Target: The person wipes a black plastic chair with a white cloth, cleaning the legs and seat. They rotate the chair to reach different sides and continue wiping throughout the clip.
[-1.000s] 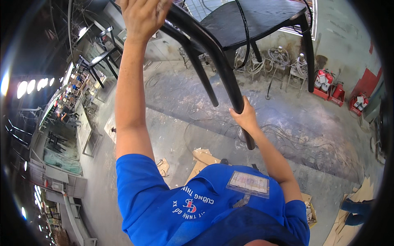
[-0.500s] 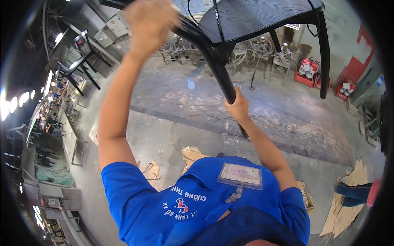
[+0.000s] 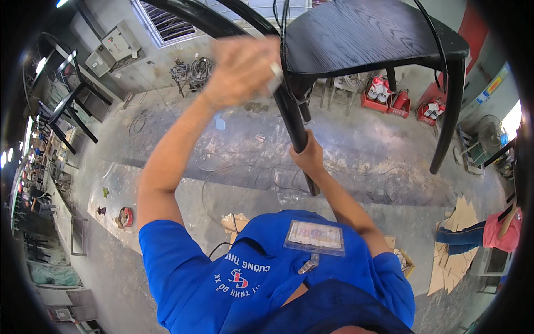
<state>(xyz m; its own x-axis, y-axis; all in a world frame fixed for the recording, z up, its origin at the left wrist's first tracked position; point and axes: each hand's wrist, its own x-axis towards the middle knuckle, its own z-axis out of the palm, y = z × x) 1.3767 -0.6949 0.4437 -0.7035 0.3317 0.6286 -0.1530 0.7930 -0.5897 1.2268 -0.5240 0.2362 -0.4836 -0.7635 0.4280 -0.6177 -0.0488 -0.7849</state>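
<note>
A black wooden chair (image 3: 356,42) with a visible grain on its seat hangs at the top, with thin black cords running up past it. Its near leg (image 3: 289,114) slopes down toward me. My right hand (image 3: 307,153) is wrapped round the lower part of that leg. Higher up, my left hand (image 3: 242,69) is smeared by motion at the bend of the frame. A small white piece (image 3: 275,78) shows at its fingertips, pressed against the black wood; its kind is too blurred to tell.
More black chairs (image 3: 69,103) hang at the left. Red boxes with fire extinguishers (image 3: 379,94) stand by the far wall. Hoses (image 3: 278,172) trail over the floor. At right, a person in pink (image 3: 500,229) stands by cardboard sheets (image 3: 455,245). A round red container (image 3: 124,217) sits on the floor at left.
My left hand has slid right and down along the chair frame, close to the seat. My right hand keeps its grip on the leg. The view has turned, showing more of the person in pink.
</note>
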